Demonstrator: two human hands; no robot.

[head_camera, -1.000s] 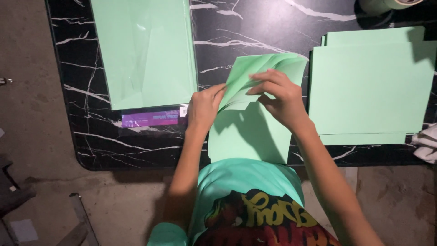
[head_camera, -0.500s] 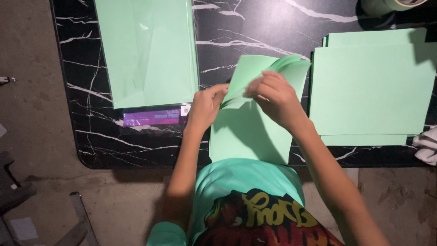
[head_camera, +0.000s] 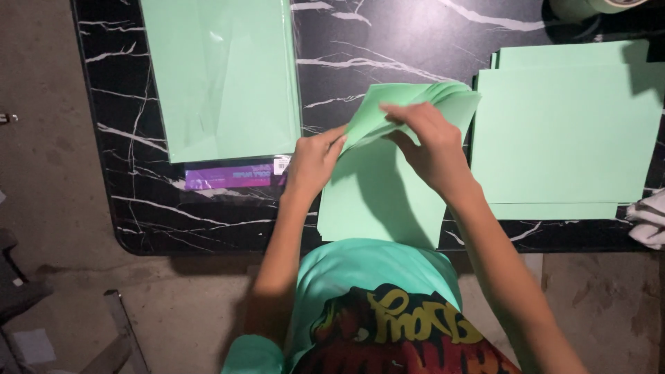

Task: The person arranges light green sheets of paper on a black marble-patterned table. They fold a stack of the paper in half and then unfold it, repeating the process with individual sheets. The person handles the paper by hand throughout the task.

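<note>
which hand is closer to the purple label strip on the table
Left. The left hand sits just right of the purple label strip; the right hand is farther right, pinching the folded green sheet.

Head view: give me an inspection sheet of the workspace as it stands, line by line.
Surface: black marble-pattern table, white veins, rounded near-left corner.
Job's things: green sheet in front of the person, its far end curled over toward them.
Clutter: pack of green paper in clear wrap with a purple label, left; stack of green sheets, right; tape roll at far right edge; white cloth at right edge.
Grippers: left hand pinches the curled sheet's left edge; right hand grips the curled end from above.
Cables: nothing seen.
Surroundings: concrete floor; metal frame parts lower left.
</note>
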